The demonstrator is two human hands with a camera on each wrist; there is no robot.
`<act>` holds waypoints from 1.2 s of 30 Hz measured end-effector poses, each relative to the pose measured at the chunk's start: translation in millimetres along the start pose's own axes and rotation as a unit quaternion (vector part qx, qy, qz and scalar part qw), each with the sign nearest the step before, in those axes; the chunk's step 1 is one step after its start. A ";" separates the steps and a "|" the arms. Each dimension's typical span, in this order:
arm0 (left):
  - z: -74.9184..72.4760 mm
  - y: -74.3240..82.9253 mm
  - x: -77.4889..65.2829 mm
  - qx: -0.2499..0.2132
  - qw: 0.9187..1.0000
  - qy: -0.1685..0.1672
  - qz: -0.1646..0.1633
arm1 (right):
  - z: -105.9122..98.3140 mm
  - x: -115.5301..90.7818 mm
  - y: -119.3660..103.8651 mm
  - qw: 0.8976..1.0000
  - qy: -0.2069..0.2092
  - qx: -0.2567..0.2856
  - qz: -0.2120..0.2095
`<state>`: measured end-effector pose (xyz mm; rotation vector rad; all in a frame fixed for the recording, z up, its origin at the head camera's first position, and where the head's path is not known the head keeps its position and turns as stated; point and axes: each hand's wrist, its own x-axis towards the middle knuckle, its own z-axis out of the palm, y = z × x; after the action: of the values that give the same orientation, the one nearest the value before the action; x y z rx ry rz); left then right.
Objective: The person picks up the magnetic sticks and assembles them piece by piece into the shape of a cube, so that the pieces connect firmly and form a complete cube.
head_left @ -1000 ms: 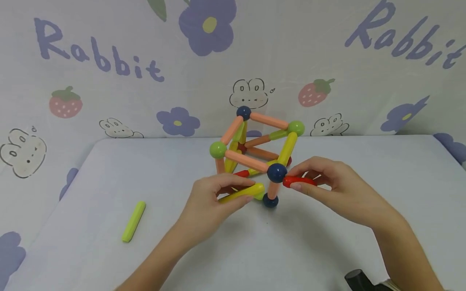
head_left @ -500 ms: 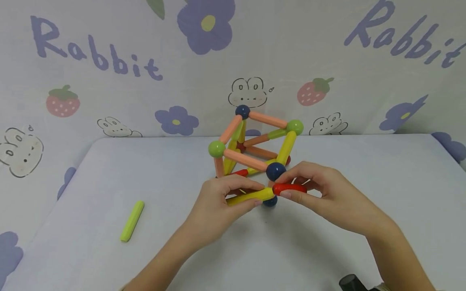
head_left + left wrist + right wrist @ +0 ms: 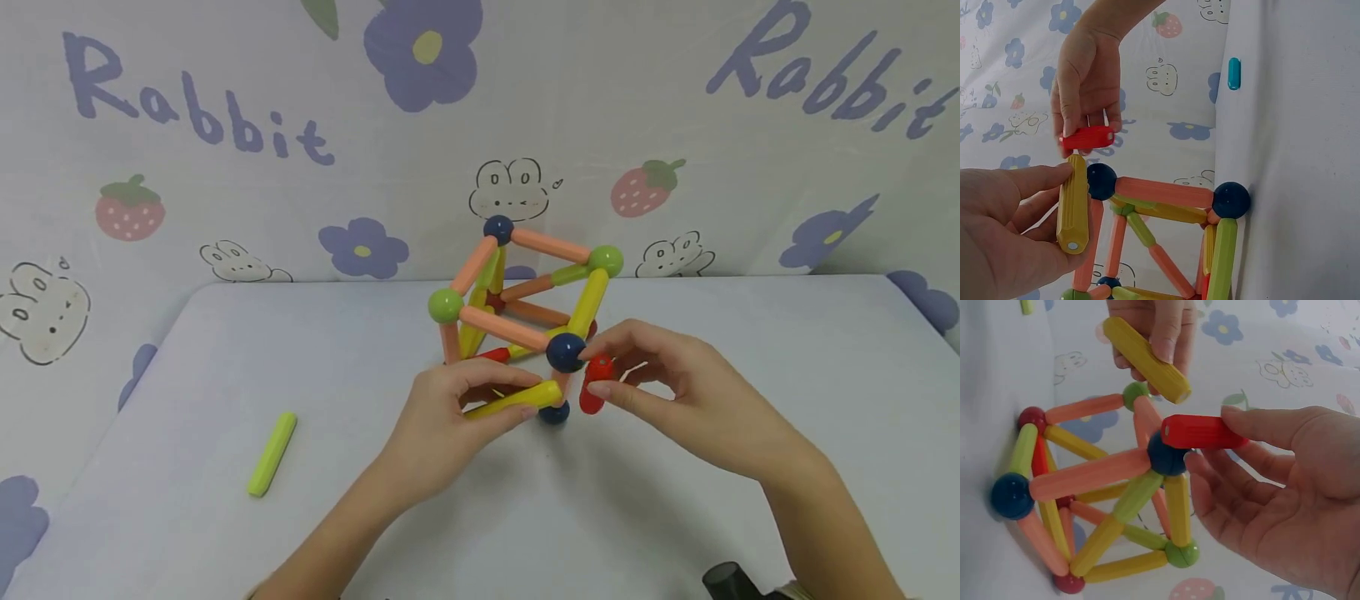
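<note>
My left hand [image 3: 442,429] pinches a yellow magnetic stick [image 3: 1073,206] between thumb and fingers. In my right hand [image 3: 686,400] a shorter red magnetic stick [image 3: 1200,431] is held by thumb and fingertips, one end tipped toward the head camera. In the left wrist view the red stick lies crosswise just beyond the yellow stick's tip. Both hands are in front of a box-like frame of sticks and balls. The red stick is close beside its near upper navy ball [image 3: 566,352]; an orange stick [image 3: 504,328] joins that ball to a green ball [image 3: 446,306]. My left hand hides the frame's lower left.
A lime-green stick [image 3: 272,455] lies alone on the white table [image 3: 172,375], left of my left arm. A black cylindrical object [image 3: 727,577] shows at the bottom edge by my right forearm. Behind the table hangs a printed rabbit cloth [image 3: 247,200].
The red stick moved from the navy ball to meet the yellow stick's end, then came away to the right and turned from sideways to nearly upright. The left hand shifted slightly right.
</note>
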<state>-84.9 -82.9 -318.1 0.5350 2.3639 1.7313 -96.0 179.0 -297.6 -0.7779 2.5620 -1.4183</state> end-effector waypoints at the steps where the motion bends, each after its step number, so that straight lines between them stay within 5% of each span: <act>1: -0.3 -0.2 0.1 -0.001 1.000 0.000 -0.001 | -1.8 -0.5 0.6 1.000 0.012 0.009 -0.002; 7: -2.2 -1.2 0.2 -0.024 1.000 -0.005 -0.004 | -8.2 -1.4 4.4 0.995 0.056 0.082 -0.004; 16: -2.7 -1.8 1.1 -0.064 0.998 -0.015 -0.020 | -0.4 4.0 2.5 0.992 0.036 0.118 0.013; 26: -13.2 -4.7 2.5 -0.083 0.996 -0.005 -0.025 | -6.0 4.6 10.5 0.993 0.082 0.086 0.002; 36: -42.9 -10.1 9.4 -0.117 0.991 0.023 -0.061 | -1.8 14.8 32.2 0.990 0.129 0.047 0.033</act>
<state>-109.9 -120.0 -313.3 0.3113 2.1325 1.9462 -121.6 187.0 -320.8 -0.5193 2.6491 -1.7056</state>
